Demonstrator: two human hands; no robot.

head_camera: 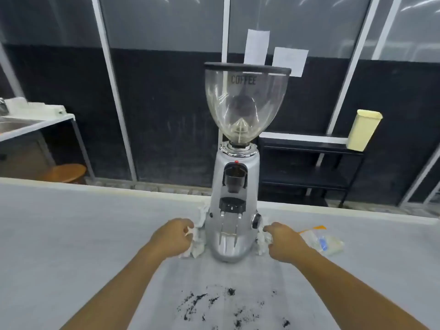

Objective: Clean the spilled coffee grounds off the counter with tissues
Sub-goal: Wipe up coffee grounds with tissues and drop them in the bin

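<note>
1. Holding one crumpled tissue in each hand. The left hand (pixel 175 236) has its fingers curled round the left tissue wad (pixel 197 244), which touches the left side of the coffee grinder (pixel 234 210) at its base. The right hand (pixel 284 241) pinches the right tissue wad (pixel 262 241) against the grinder's right side, below the dial.
2. The coffee grounds (pixel 228 306) lie as dark specks and short smears on the grey counter (pixel 71 234). They are nearer to us than the grinder, between our two forearms and well apart from both wads. Both wads look white from here.
3. Tissues, our judgement: very light and soft, with no stiffness. They are likely to tear if dragged hard. We would hold them bunched, with a thick pad of paper under the fingertips, and press flat.
4. Grounds, our judgement: fine, loose and dry-looking. We expect them to smear or scatter rather than lift cleanly. Sweeping inward from the edge of the patch into one heap, then folding the tissue over it, seems safest.
5. The grinder is tall, with a clear hopper (pixel 245 103) on top, so we would avoid nudging it while wiping.
6. A plastic tissue packet (pixel 326 241) lies on the counter just right of the right hand and is partly hidden by it. It could supply spare sheets.
</note>
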